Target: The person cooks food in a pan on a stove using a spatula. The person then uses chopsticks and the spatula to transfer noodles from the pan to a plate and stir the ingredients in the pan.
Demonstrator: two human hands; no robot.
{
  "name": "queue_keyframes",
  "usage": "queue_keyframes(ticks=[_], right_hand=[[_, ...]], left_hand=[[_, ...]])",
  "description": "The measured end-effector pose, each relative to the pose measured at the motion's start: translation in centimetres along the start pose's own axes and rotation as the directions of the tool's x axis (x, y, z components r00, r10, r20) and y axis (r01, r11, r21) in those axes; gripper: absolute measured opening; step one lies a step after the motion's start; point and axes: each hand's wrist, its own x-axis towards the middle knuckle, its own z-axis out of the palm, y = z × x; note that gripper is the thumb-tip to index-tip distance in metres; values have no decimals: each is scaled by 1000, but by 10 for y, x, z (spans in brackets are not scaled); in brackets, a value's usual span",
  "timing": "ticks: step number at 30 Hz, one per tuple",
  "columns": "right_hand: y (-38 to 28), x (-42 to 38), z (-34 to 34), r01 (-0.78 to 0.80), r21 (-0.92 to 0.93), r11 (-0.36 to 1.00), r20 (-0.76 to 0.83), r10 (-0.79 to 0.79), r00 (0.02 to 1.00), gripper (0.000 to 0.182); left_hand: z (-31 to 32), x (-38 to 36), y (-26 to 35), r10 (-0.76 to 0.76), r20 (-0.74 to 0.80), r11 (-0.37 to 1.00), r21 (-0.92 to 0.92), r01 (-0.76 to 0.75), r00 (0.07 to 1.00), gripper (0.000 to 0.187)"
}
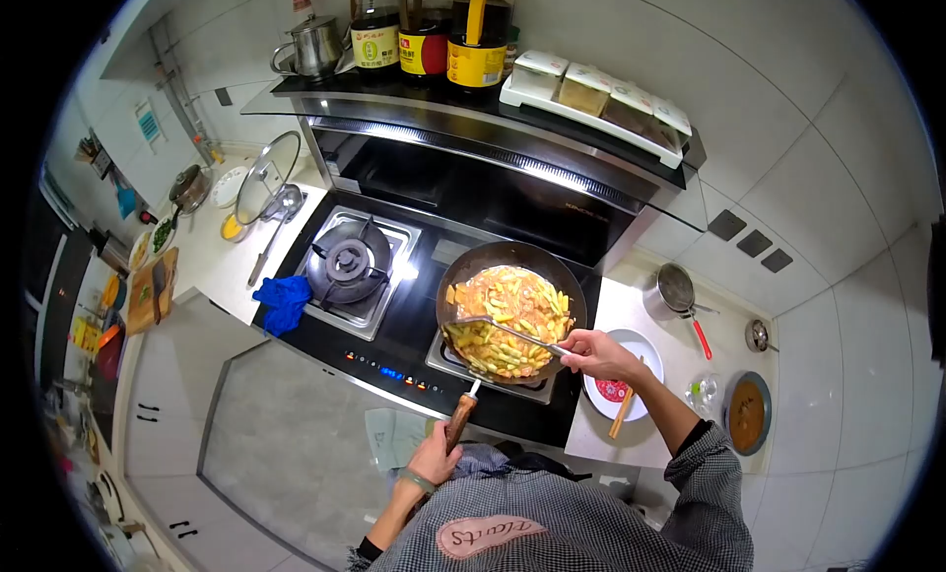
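A dark wok (574, 286) sits on the right burner, holding chopped green and yellowish pieces (512, 306) in a reddish sauce. My left hand (434, 457) is wrapped round its wooden handle (459, 420), near my apron. In my right hand (597, 356), over the wok's right rim, is the handle of a metal spatula (522, 336). The spatula's head reaches the left side of the food and is partly hidden there. Just right of my right hand, a white plate (641, 347) with a red pattern carries wooden chopsticks (622, 412).
The left burner (347, 263) has a blue cloth (283, 303) beside it. A glass lid (270, 178) and a ladle (276, 227) lie farther left. Bottles (425, 40) and a seasoning box (596, 104) line the shelf. A red-handled pot (670, 291) and a bowl (749, 414) are at right.
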Motion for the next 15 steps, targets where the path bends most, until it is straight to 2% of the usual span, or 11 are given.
queue_keyframes(ticks=[1, 2, 3, 5, 6, 10, 12, 13, 15], right_hand=[[8, -5, -2, 102, -92, 991, -9, -103, 995, 26], [15, -10, -9, 119, -202, 972, -4, -122, 993, 24], [13, -19, -13, 114, -199, 973, -8, -118, 993, 24], [2, -39, -20, 106, -586, 803, -110, -209, 972, 23], [0, -46, -24, 78, -660, 747, -148, -232, 961, 21], [-52, -93, -38, 40, -716, 697, -218, -278, 936, 20], [-74, -115, -50, -107, -730, 675, -246, -114, 962, 21], [-78, -123, -53, -108, -730, 674, -247, -113, 962, 21], [-81, -136, -54, -215, -754, 620, -256, 25, 966, 23]], left_hand=[[1, -1, -1, 12, -14, 1000, -11, -13, 1000, 51], [1, -1, -1, 15, -8, 1000, -10, -15, 1000, 51], [0, -1, -1, -2, -7, 1000, -13, 2, 1000, 51], [-2, -1, 2, -14, -3, 1000, -15, 14, 1000, 52], [-3, -2, 4, -38, -7, 999, -20, 38, 999, 52], [-7, -4, 8, -93, 4, 995, -45, 93, 996, 50], [-13, -3, 12, -127, 55, 991, -46, 130, 990, 48], [-14, -3, 13, -161, 103, 985, -45, 167, 982, 46], [-14, -2, 13, -165, 99, 986, -18, 168, 981, 45]])
